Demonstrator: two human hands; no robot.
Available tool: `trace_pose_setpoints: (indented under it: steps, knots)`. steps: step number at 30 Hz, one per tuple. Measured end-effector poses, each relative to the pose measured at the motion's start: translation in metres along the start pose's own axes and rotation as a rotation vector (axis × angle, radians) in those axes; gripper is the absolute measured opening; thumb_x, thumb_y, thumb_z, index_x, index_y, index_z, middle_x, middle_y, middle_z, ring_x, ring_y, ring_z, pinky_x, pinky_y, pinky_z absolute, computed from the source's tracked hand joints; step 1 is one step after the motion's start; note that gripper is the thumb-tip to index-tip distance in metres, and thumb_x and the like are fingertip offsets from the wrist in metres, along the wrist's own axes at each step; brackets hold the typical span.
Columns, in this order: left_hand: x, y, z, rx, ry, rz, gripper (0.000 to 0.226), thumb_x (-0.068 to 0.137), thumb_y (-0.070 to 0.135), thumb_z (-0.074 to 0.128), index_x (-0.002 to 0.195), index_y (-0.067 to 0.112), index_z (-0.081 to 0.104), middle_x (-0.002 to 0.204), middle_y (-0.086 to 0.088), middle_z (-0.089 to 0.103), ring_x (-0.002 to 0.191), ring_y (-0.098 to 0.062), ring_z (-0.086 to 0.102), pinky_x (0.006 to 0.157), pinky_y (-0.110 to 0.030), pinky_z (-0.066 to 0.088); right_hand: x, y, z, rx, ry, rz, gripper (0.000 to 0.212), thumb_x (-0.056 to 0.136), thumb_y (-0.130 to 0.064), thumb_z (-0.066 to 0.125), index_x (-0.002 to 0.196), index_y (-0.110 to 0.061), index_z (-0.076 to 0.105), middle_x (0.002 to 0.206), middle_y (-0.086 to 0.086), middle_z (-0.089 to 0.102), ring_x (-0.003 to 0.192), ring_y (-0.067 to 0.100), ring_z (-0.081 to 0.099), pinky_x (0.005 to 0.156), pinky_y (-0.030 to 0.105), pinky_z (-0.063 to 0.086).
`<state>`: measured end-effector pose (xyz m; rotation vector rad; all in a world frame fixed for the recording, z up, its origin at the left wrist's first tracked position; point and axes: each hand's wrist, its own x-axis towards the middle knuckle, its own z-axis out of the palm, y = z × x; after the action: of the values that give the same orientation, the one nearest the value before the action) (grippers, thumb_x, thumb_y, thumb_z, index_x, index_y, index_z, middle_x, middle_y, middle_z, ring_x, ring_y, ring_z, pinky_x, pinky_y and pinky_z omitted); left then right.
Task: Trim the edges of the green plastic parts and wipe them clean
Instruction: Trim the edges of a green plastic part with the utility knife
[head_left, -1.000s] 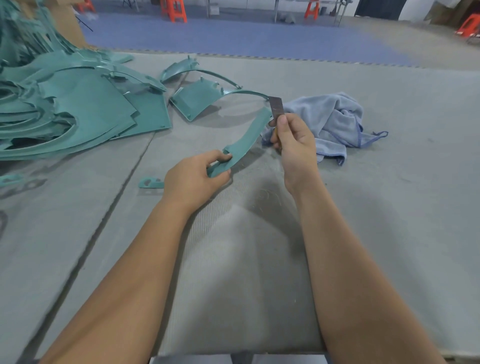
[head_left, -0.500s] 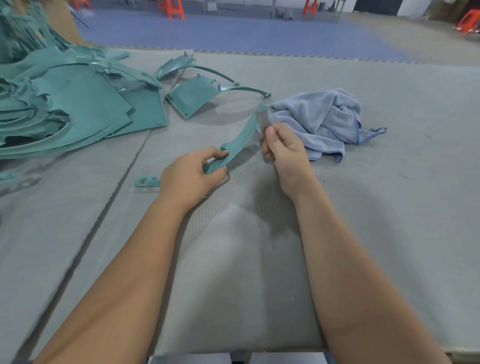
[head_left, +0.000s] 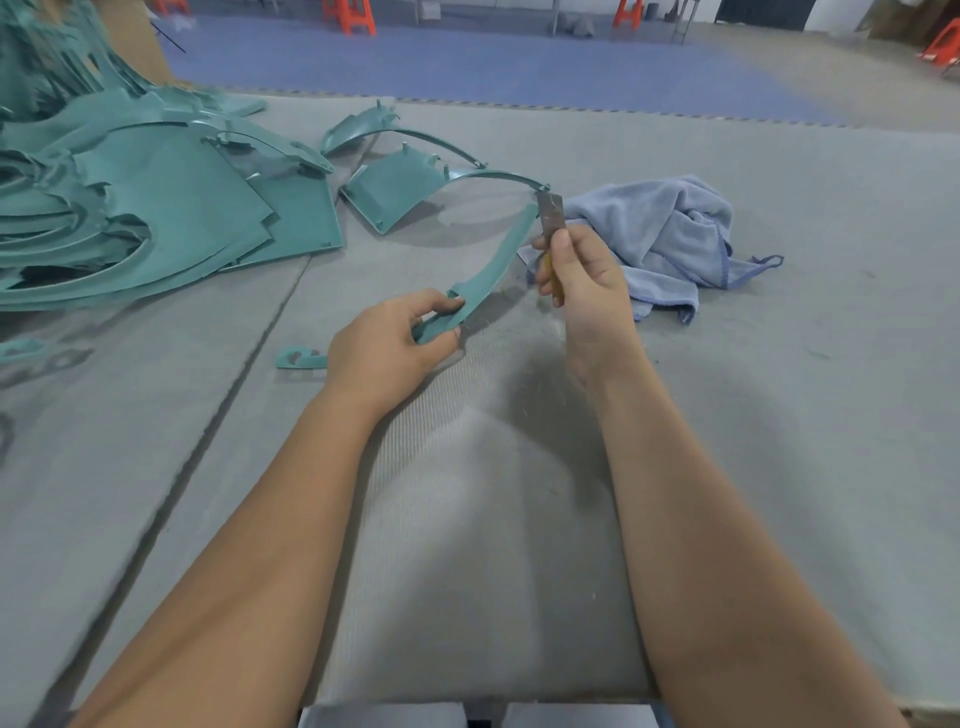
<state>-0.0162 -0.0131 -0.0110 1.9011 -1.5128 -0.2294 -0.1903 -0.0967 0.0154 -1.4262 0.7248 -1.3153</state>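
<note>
Green curved plastic strip (head_left: 491, 270) sits at frame centre, its near end pinched by the left hand (head_left: 387, 351) fingers. Right hand (head_left: 584, 280) fingers grip a blade (head_left: 551, 214) at its far tip. Best practice, likely: steady strip, light strokes along the edge.

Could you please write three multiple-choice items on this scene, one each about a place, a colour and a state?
1. Where does the cloth lie?
A. behind the right hand
B. on the pile of green parts
C. under the left hand

2. What colour is the cloth?
A. orange
B. blue-grey
C. white

3. What does the left hand hold?
A. the blade
B. nothing
C. the curved green strip

Answers: 1 A, it lies on the mat just beyond that hand; 2 B, plainly blue-grey; 3 C, fingers pinch the strip's near end.
</note>
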Motion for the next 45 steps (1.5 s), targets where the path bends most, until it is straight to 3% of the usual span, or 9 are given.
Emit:
trace_pose_setpoints:
  steps: [8,14,21,26,30,35,39,41,45]
  knots:
    - [0.001,0.001,0.000,0.027,-0.015,0.007,0.023,0.085,0.045,0.061,0.107,0.051,0.062,0.091,0.015,0.066,0.073,-0.009,0.055,0.051,-0.026,0.032,0.000,0.004,0.003,-0.050,-0.031,-0.019,0.025,0.102,-0.020,0.044,0.084,-0.021,0.061,0.066,-0.005,0.048,0.063,0.006,0.043,0.062,0.018,0.037]
    - [0.000,0.001,-0.001,0.035,-0.012,-0.009,0.024,0.085,0.044,0.063,0.107,0.051,0.063,0.073,0.022,0.057,0.064,0.001,0.050,0.050,-0.025,0.027,-0.002,0.012,0.000,0.030,-0.069,0.018,0.020,0.098,-0.027,0.046,0.084,-0.019,0.059,0.064,-0.006,0.049,0.059,0.005,0.041,0.057,0.016,0.034]
    - [0.000,0.002,0.000,0.033,-0.014,0.008,0.025,0.085,0.044,0.064,0.108,0.051,0.063,0.069,0.023,0.054,0.059,-0.001,0.048,0.049,-0.025,0.026,0.000,0.018,-0.006,0.025,-0.119,0.038,0.021,0.097,-0.030,0.047,0.083,-0.020,0.058,0.064,-0.007,0.050,0.058,0.007,0.040,0.057,0.020,0.032]
    - [-0.001,0.001,-0.001,0.030,-0.023,0.021,0.025,0.086,0.044,0.063,0.109,0.051,0.062,0.074,0.020,0.058,0.062,-0.003,0.050,0.050,-0.026,0.026,-0.001,0.018,-0.008,0.020,-0.127,0.032,0.022,0.100,-0.024,0.045,0.082,-0.018,0.056,0.063,-0.005,0.048,0.059,0.007,0.040,0.058,0.018,0.035]
    - [0.000,-0.001,-0.001,-0.027,0.001,0.015,0.022,0.085,0.046,0.060,0.107,0.050,0.063,0.081,0.015,0.065,0.071,-0.008,0.057,0.055,-0.026,0.036,-0.006,0.016,-0.001,-0.121,-0.217,0.042,0.025,0.102,-0.011,0.045,0.080,-0.017,0.056,0.064,-0.001,0.044,0.060,0.007,0.039,0.060,0.020,0.034]
    - [0.001,0.000,0.000,-0.064,0.036,0.015,0.023,0.084,0.047,0.057,0.106,0.048,0.063,0.082,0.017,0.067,0.075,-0.011,0.059,0.059,-0.027,0.040,-0.010,0.013,0.008,-0.262,-0.332,0.026,0.030,0.100,-0.001,0.047,0.078,-0.019,0.058,0.056,-0.015,0.050,0.053,-0.002,0.040,0.057,0.012,0.036]
    - [0.000,0.000,0.000,-0.043,0.077,0.024,0.023,0.088,0.047,0.056,0.110,0.048,0.063,0.081,0.024,0.063,0.076,-0.005,0.057,0.056,-0.021,0.035,-0.010,0.011,0.002,-0.071,-0.196,0.091,0.024,0.101,-0.016,0.050,0.081,-0.015,0.063,0.056,0.003,0.052,0.049,0.013,0.044,0.051,0.026,0.037]
    - [-0.001,0.001,0.000,-0.011,0.099,0.044,0.022,0.090,0.049,0.053,0.111,0.048,0.062,0.076,0.023,0.061,0.070,-0.003,0.054,0.053,-0.021,0.033,-0.009,0.009,-0.002,0.055,-0.105,0.103,0.022,0.100,-0.025,0.051,0.086,-0.014,0.064,0.056,0.007,0.059,0.042,0.016,0.046,0.045,0.024,0.038]
    - [-0.005,0.005,-0.002,0.047,0.120,0.100,0.023,0.094,0.052,0.047,0.111,0.044,0.061,0.062,0.022,0.054,0.059,0.004,0.048,0.049,-0.022,0.028,-0.010,0.006,0.001,0.103,-0.045,0.093,0.029,0.096,-0.035,0.049,0.085,-0.017,0.067,0.049,-0.002,0.045,0.042,0.009,0.036,0.044,0.023,0.025]
